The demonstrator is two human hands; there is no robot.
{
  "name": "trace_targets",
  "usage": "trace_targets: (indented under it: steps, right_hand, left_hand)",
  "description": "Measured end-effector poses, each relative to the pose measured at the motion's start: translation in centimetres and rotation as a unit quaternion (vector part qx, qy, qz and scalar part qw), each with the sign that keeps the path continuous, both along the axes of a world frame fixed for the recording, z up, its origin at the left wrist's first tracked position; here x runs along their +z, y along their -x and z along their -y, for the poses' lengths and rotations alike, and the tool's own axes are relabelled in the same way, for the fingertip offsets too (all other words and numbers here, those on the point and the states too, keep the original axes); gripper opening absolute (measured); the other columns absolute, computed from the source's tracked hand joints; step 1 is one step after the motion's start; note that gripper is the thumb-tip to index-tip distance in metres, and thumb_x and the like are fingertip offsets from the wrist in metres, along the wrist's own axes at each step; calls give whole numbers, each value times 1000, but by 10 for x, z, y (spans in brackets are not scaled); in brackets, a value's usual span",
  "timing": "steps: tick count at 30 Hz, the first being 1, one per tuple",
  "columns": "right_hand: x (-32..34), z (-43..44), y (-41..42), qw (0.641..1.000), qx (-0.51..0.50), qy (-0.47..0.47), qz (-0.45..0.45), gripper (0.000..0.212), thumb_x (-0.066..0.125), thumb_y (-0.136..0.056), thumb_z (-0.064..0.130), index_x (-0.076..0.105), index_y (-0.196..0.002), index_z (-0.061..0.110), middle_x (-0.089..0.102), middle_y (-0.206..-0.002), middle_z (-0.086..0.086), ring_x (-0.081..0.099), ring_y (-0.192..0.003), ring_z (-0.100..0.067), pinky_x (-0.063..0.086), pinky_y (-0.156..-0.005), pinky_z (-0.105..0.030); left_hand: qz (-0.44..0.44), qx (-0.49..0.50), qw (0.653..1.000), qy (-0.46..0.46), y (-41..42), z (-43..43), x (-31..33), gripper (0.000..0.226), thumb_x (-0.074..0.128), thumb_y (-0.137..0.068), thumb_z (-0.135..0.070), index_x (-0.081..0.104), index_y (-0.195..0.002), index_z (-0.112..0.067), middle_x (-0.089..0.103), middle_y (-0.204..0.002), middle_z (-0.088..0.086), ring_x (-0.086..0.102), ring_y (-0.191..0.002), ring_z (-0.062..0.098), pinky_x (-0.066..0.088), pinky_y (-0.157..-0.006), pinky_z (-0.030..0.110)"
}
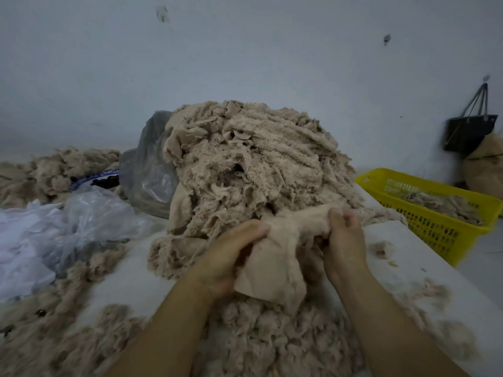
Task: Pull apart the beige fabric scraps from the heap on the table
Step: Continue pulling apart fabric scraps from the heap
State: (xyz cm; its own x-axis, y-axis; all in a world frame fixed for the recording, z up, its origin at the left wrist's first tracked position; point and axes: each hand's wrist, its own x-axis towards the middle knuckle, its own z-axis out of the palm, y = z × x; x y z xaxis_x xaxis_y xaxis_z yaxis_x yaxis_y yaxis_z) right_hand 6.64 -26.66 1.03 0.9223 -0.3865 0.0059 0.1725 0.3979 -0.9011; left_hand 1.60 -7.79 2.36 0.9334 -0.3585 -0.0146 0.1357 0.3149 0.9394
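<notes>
Separation of one piece is the step in hand, as I read it. The beige fabric scrap [275, 268] is held between both hands just in front of the heap [253, 164]. Its upper end meets the heap's near foot, though I cannot tell whether it is caught there or only touching. The left hand [231, 257] has its fingers [253, 228] curled over the scrap's left edge, with the smooth backing hanging below the palm. The right hand [343, 240] has its fingers [339, 217] bunched tight on the fluffy upper right end. Neither hand is at all open, and both grip the same piece. The heap sits mid-table, beyond the hands, and torn fluff [272, 346] lies on the table [413, 248] at the near edge. A yellow basket [424, 183] with some beige material in it stands to the right, and crumpled plastic bags [81, 216] lie to the left. Next, I judge, the hands must draw away from each other, left and right, with firm grips kept close together so that the scrap parts rather than slips through. After that the pieces need dropping before I reach for another.
</notes>
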Motion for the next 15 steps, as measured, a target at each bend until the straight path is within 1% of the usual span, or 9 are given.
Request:
trace_targets:
  steps: [3,5,7,8,10,11,12,13,15]
  right_hand:
    - [1,-10,8,987,45,149,48,39,43,-101,19,69,-87,44,66,-103,4,59,-91,-20,51,-71,-33]
    - [2,-20,20,963,150,206,83,31,47,-97,34,75,-89,41,72,-100,18,67,-99,-12,54,-70,-23]
    - [3,-31,32,919,274,260,114,27,49,-90,62,73,-99,51,71,-101,27,68,-97,3,53,-70,-12]
    - [0,-36,33,894,301,305,133,27,51,-89,67,70,-103,54,70,-104,30,66,-98,7,54,-76,-12]
    - [-6,-43,33,864,283,385,159,17,56,-95,54,70,-101,47,71,-100,25,65,-96,8,53,-81,-19]
    - [-8,-43,30,862,256,409,152,14,57,-98,45,69,-92,47,70,-88,27,64,-87,11,50,-75,-14]
    - [-12,-40,27,865,231,426,134,26,56,-100,39,68,-79,50,67,-75,31,61,-75,15,44,-66,-8]
    - [-11,-37,26,871,218,428,102,33,54,-100,39,66,-71,50,64,-66,32,58,-66,15,40,-57,-5]
    - [-7,-29,22,913,183,361,43,29,55,-98,44,68,-74,36,67,-64,27,62,-61,8,43,-53,-9]
  left_hand:
    - [-3,48,993,110,-7,-4,-1,30,77,-80,-28,77,-104,-10,75,-103,12,72,-95,22,59,-79,34]
    - [5,95,987,130,-11,-2,-3,29,67,-89,-25,76,-111,-9,73,-112,16,72,-101,24,59,-79,33]
    - [-5,146,980,133,-15,0,-5,30,65,-91,-25,74,-114,-7,72,-115,19,71,-103,27,59,-79,33]
    - [-5,169,978,121,-17,1,-7,30,65,-92,-25,74,-114,-7,72,-114,19,71,-104,28,60,-79,33]
    - [-1,219,973,74,-20,1,-10,29,64,-94,-28,74,-113,-9,74,-111,16,71,-105,28,58,-82,34]
    - [3,238,970,46,-21,2,-11,28,63,-96,-31,76,-110,-11,75,-108,13,71,-104,26,57,-85,35]
    - [13,256,966,12,-21,3,-11,27,61,-97,-35,79,-102,-16,77,-103,10,72,-100,23,56,-87,35]
    - [34,287,957,-36,-21,3,-12,29,60,-97,-39,80,-91,-20,78,-94,4,73,-92,18,56,-83,32]
    - [97,377,911,-137,-21,-1,-13,38,54,-100,-41,76,-75,-22,72,-72,-10,66,-70,7,53,-66,20]
